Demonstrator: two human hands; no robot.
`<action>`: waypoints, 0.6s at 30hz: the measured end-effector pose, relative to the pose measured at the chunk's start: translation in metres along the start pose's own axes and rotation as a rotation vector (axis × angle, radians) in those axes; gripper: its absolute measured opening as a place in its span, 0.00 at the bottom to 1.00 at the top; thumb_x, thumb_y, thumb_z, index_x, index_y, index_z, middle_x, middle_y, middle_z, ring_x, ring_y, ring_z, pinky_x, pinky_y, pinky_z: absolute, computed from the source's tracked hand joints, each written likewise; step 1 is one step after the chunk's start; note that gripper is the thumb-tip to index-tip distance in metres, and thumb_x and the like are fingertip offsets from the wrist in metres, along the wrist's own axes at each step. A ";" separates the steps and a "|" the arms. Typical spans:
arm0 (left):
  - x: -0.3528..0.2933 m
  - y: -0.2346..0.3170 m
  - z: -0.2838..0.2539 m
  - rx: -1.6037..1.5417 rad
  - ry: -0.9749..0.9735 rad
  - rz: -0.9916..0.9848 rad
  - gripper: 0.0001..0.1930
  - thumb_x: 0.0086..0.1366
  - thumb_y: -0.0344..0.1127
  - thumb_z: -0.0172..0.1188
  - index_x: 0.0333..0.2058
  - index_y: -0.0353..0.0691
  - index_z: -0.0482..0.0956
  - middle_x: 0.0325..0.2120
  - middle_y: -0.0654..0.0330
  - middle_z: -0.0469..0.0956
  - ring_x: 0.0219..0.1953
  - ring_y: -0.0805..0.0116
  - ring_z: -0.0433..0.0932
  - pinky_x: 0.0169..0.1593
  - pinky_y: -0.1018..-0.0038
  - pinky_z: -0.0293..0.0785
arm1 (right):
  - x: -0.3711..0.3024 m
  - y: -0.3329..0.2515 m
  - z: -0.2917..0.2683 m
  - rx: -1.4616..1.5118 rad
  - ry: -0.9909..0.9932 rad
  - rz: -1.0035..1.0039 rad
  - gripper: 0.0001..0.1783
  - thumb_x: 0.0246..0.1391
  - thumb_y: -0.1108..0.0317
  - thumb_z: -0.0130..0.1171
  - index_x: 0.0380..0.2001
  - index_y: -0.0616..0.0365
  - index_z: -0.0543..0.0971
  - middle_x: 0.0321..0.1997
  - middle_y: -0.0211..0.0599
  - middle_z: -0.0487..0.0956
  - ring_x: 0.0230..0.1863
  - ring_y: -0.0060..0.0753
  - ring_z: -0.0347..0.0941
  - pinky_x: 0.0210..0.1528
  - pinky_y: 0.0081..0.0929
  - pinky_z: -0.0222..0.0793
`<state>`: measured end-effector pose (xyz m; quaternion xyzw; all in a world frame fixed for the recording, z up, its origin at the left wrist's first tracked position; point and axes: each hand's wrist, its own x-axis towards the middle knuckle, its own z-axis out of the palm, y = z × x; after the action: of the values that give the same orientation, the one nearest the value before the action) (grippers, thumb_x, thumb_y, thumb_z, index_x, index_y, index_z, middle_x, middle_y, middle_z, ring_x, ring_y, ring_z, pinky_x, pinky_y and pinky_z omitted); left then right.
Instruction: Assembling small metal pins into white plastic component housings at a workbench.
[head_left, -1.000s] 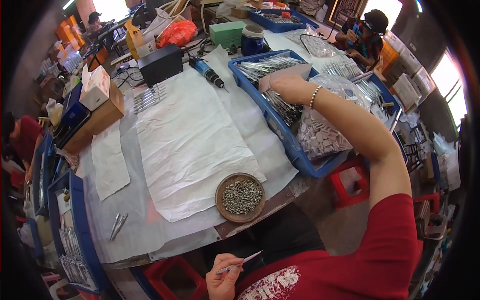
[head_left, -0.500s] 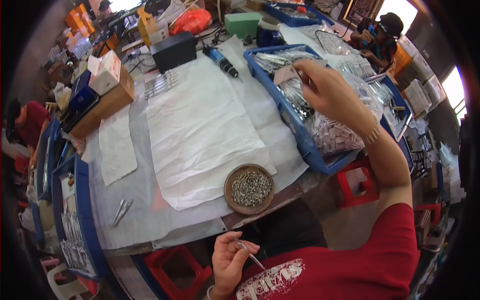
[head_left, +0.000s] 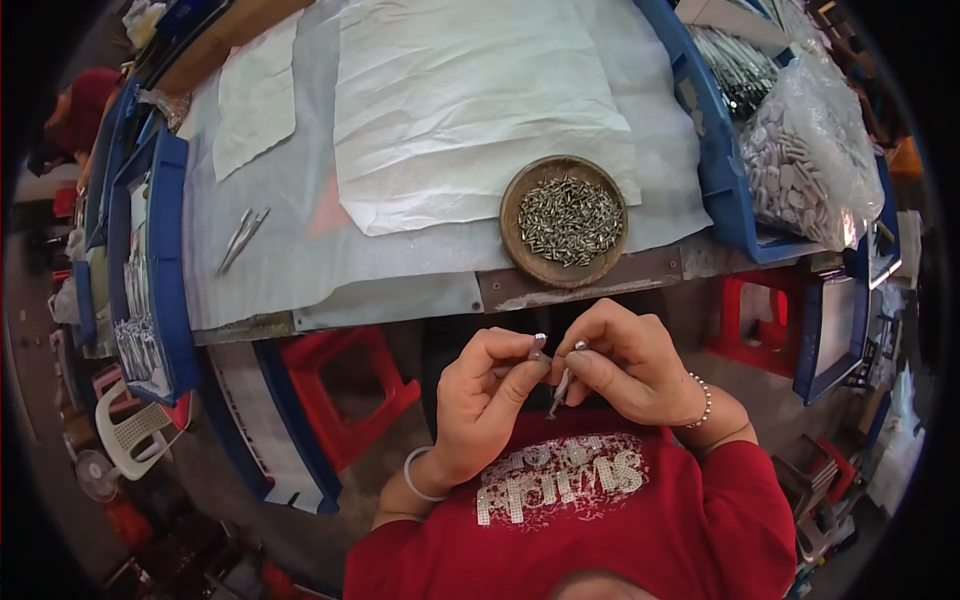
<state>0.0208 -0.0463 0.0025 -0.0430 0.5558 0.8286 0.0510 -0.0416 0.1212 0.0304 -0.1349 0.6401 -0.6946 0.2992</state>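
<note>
In front of my chest, below the table edge, both hands are close together. My left hand [head_left: 485, 400] is closed, pinching a small silver metal piece [head_left: 538, 345] between thumb and forefinger. My right hand [head_left: 632, 368] is also closed, with a slim silver metal piece [head_left: 561, 388] between its fingers; its lower end points down toward my shirt. The fingers cover much of both pieces, so their exact kind cannot be made out. Just beyond my hands, a round brown bowl [head_left: 515, 245] holds many tiny metal parts [head_left: 570, 220] at the table's near edge.
White paper [head_left: 470, 110] covers the table. Two slim silver pieces [head_left: 242, 242] lie on its left. Blue trays stand at left [head_left: 178, 250] and right [head_left: 722, 170]; the right one holds a plastic bag [head_left: 805, 160] of pale parts. Red stools [head_left: 350, 400] stand below.
My right hand has come back from the right-hand tray to meet my left in front of my chest. The view has tilted downward, and the hands now hold metal pieces side by side.
</note>
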 end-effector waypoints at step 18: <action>-0.003 -0.007 0.011 0.323 -0.003 0.026 0.06 0.60 0.25 0.56 0.36 0.30 0.71 0.24 0.59 0.80 0.27 0.83 0.75 0.29 0.87 0.70 | -0.001 0.017 -0.003 -0.412 0.175 -0.427 0.06 0.44 0.75 0.62 0.28 0.62 0.76 0.21 0.36 0.74 0.20 0.30 0.72 0.20 0.20 0.64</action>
<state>0.0246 -0.0336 0.0002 -0.0257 0.6824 0.7290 0.0472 -0.0383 0.1248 0.0132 -0.2641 0.7480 -0.6063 0.0565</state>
